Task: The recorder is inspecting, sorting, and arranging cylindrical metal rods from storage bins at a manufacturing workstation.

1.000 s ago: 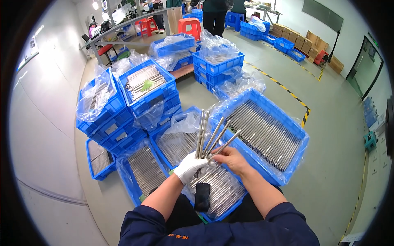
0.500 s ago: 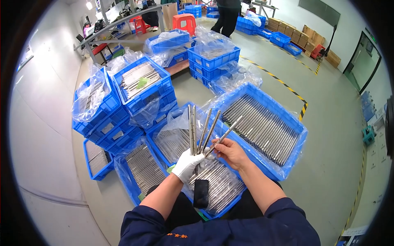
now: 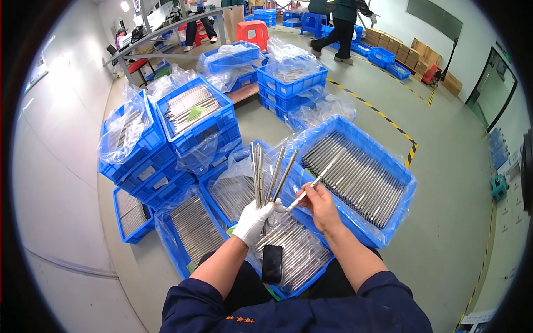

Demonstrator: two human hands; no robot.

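Several slim metal rods (image 3: 257, 172) fan upward out of my left hand (image 3: 254, 223), which wears a white glove and is closed round their lower part. Bare, my right hand (image 3: 320, 206) pinches a single metal rod (image 3: 315, 182) that slants up to the right, its lower end close to the gloved fingers. Below both hands, a blue crate (image 3: 300, 289) lined with clear plastic holds more rods, and a black phone-like slab (image 3: 272, 264) lies on them. Right of my right hand is a larger blue crate (image 3: 401, 195) with rods in neat rows.
Stacked blue crates (image 3: 191, 129) with rods and plastic wrap stand at the left. Another crate stack (image 3: 291, 83) is beyond, near a red stool (image 3: 253, 33). A person (image 3: 340, 36) in dark clothes is at the back. Yellow-black tape (image 3: 383, 115) marks the floor.
My right hand has drawn its rod up and right, away from the bundle in my left hand. In the background, the person has moved right, and another person's legs now show by the bench.
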